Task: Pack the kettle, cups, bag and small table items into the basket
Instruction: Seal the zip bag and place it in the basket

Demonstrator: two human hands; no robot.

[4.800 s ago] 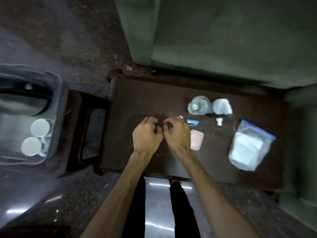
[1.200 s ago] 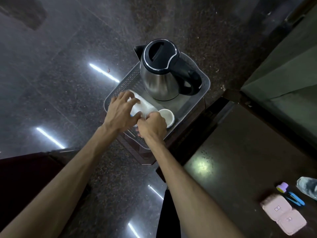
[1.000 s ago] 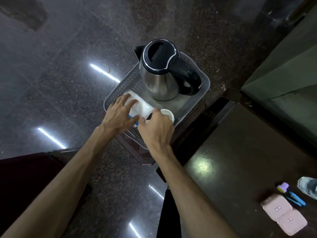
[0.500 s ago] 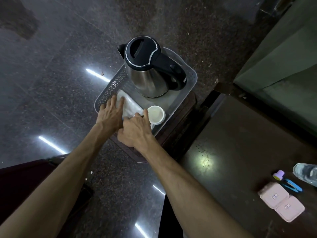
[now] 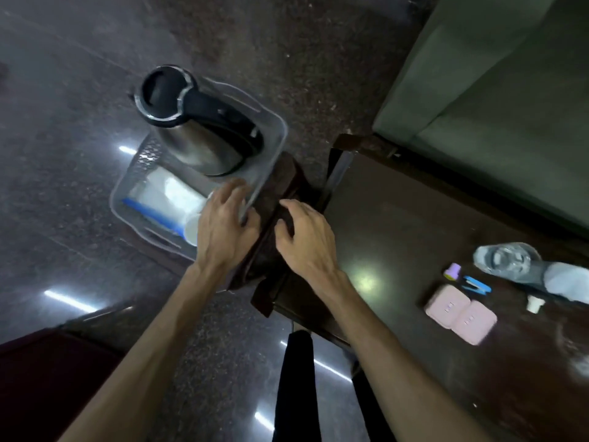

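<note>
Left hand (image 5: 228, 229) loosely spread over blurred basket (image 5: 274, 148) – right hand (image 5: 307, 237) curled, empty.

Green sofa (image 5: 497, 100) beside a dark speckled floor (image 5: 79, 74).

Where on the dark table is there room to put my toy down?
The table is bare between the right hand and the pink case. It is crowded at the right edge: purple cap, blue clip, crushed bottle.
</note>
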